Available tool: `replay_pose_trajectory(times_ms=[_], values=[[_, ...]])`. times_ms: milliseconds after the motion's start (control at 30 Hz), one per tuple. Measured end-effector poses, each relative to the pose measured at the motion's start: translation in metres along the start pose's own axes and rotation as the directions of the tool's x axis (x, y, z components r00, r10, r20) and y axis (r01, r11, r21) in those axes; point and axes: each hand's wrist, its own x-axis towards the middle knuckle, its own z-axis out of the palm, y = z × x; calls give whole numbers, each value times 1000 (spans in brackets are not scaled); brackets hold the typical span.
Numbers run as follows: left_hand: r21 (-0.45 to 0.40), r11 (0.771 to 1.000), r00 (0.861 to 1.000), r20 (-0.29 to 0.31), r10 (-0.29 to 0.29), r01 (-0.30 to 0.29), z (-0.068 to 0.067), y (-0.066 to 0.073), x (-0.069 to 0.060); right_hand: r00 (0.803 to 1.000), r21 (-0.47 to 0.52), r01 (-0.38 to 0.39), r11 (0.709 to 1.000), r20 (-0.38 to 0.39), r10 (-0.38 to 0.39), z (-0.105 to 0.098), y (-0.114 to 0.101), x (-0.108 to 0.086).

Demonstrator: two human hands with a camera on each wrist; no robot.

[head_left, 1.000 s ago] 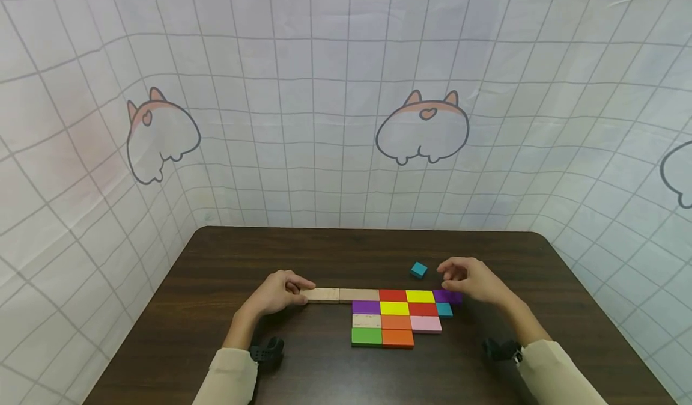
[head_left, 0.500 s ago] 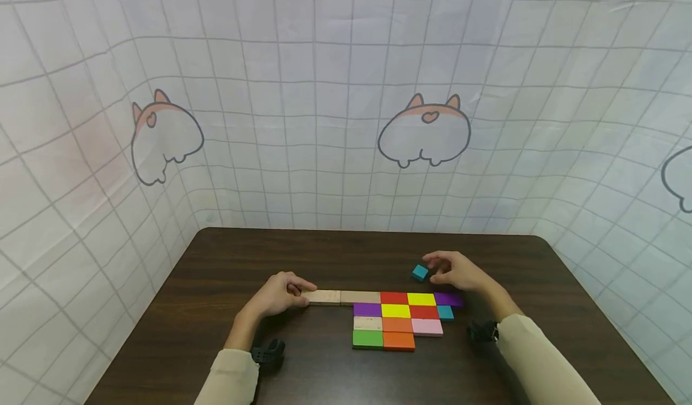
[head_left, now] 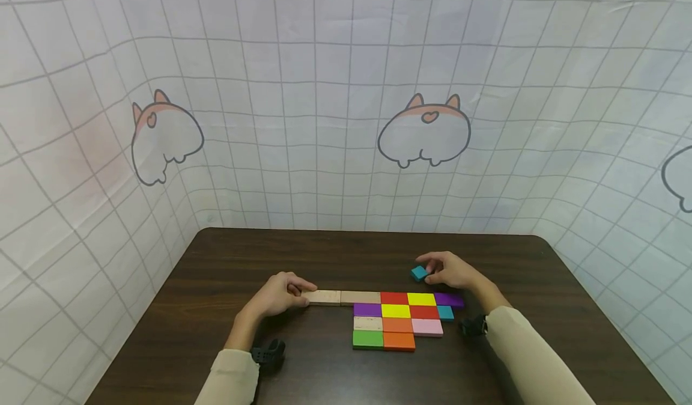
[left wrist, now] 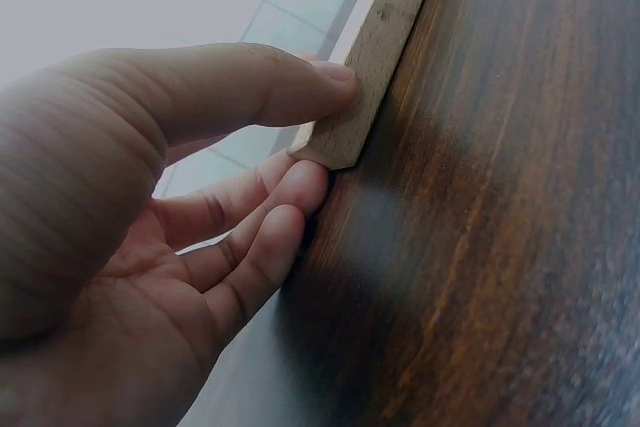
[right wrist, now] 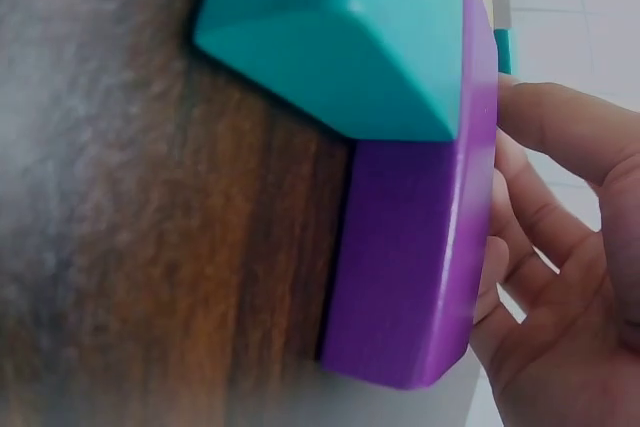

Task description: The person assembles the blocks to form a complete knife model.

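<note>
My left hand [head_left: 277,292] pinches the left end of a plain wooden block [head_left: 323,297], the outermost of two in the top row. In the left wrist view the thumb [left wrist: 310,87] presses the side of that wooden block [left wrist: 370,77]. My right hand [head_left: 454,271] has its thumb and fingers around a small loose teal block [head_left: 418,273] behind the row. Only a sliver of this teal block [right wrist: 503,51] shows in the right wrist view. Nearer that camera, a purple block [right wrist: 400,267] and another teal block [right wrist: 330,37] hide part of the hand.
Flat coloured blocks lie joined in rows: red [head_left: 394,298], yellow [head_left: 421,299], pink [head_left: 427,327], green [head_left: 368,339] and orange [head_left: 399,341] among them. They rest on a dark wooden table [head_left: 303,363]. A white gridded curtain [head_left: 303,122] hangs around it.
My right hand has moved left and back from above the purple block to the loose teal block, which has turned slightly. The left hand stays at the wooden block.
</note>
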Motion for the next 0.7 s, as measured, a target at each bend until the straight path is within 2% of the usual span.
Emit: replay_pose_trajectory(times_ms=[233, 500, 700], values=[[2, 1000, 1000, 0, 5, -5, 0, 1, -1, 1000, -6, -5, 1000, 6, 5, 3, -1, 2], [9, 1000, 1000, 4, 21, -21, -1, 2, 0, 999, 12, 30, 999, -12, -30, 2, -1, -2], [12, 1000, 1000, 3, 19, -19, 0, 2, 0, 998, -9, 2, 1000, -57, -3, 2, -3, -9]])
